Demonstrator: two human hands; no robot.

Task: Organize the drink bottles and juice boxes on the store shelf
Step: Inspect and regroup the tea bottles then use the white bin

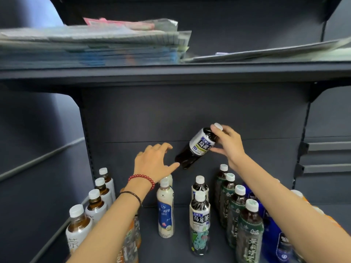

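Observation:
My right hand grips a dark oolong tea bottle near its white cap, holding it tilted in the air above the shelf. My left hand, with spread fingers, hovers just left of the bottle's base; its thumb is near or touching the bottom. Below stand two matching oolong tea bottles in a row, a milky white bottle left of them, a row of green-labelled tea bottles to the right and white-labelled tea bottles at the left.
The dark shelf board holds blue bottles at the far right and orange-labelled bottles under my left forearm. An upper shelf overhead carries stacked paper packs. Shelf brackets jut out at the right.

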